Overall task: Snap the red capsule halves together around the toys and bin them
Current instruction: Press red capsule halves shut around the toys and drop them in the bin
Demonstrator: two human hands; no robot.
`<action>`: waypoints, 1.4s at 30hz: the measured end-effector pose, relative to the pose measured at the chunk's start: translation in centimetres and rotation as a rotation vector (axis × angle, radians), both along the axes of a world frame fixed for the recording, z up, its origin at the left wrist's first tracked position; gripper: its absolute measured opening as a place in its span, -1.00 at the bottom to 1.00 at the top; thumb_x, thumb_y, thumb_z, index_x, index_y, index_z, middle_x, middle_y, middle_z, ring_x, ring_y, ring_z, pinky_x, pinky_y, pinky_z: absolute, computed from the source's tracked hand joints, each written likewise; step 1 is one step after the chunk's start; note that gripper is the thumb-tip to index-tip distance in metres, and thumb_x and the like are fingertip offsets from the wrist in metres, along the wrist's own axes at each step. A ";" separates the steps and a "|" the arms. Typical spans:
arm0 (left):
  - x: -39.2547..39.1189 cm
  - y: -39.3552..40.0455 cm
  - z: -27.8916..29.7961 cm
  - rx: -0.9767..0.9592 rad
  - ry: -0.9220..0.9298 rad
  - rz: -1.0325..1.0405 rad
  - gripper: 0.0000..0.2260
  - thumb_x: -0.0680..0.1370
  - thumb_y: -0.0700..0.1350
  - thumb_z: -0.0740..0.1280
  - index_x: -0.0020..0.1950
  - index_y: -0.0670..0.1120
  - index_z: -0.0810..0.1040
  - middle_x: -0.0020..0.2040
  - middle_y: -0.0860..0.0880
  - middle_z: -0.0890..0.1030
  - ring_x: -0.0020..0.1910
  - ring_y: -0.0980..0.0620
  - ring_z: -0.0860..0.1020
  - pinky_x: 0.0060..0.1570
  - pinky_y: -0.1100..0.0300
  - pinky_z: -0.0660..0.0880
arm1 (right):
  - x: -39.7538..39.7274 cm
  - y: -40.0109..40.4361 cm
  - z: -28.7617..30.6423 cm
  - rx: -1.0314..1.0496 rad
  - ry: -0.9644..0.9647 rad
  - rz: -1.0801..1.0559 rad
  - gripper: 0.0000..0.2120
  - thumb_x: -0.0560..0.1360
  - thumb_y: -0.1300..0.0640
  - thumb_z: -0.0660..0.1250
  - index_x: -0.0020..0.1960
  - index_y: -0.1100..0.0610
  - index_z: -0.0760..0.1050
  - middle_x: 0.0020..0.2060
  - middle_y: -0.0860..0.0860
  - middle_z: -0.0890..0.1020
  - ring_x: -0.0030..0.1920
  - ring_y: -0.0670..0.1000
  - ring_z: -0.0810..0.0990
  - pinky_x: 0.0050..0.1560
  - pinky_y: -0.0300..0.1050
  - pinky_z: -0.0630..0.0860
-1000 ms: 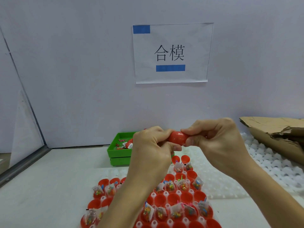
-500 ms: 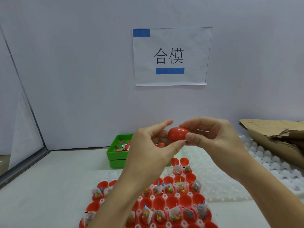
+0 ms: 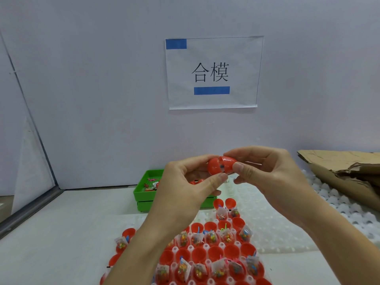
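I hold a red capsule point(image 3: 220, 166) in front of me between both hands, above the table. My left hand point(image 3: 191, 188) pinches its left half between thumb and forefinger. My right hand point(image 3: 265, 175) pinches the right half. The two halves sit slightly apart, and a gap between them shows a bit of the toy inside. Below lies a white tray point(image 3: 221, 244) of red capsule halves point(image 3: 212, 253), several holding small bagged toys point(image 3: 227, 236). A green bin point(image 3: 145, 193) stands behind my left hand, partly hidden.
Stacked white bumpy trays point(image 3: 277, 227) lie to the right of the red halves. Crumpled brown cardboard point(image 3: 345, 173) sits at the far right. A paper sign point(image 3: 212, 73) hangs on the grey back wall. A metal frame edge point(image 3: 30, 210) runs along the left.
One second ago both hands squeezed the capsule tightly. The grip then loosened to fingertips, and now the two halves show a gap between them. The view has tilted slightly.
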State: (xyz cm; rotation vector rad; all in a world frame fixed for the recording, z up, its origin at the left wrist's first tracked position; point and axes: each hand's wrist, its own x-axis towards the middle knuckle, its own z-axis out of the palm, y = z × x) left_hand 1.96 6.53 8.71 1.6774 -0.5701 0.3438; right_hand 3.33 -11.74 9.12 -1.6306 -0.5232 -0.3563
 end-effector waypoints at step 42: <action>18.6 7.2 -0.2 0.500 0.660 0.615 -0.83 0.55 -0.10 0.31 -0.19 -0.17 0.54 -0.49 -0.06 0.51 -0.68 0.08 0.39 -0.61 0.33 0.30 | 18.6 12.7 0.5 -0.860 0.387 -0.231 -0.81 0.57 0.14 0.35 0.09 0.25 0.58 -0.17 0.06 0.60 -0.23 0.05 0.57 -0.37 -0.24 0.49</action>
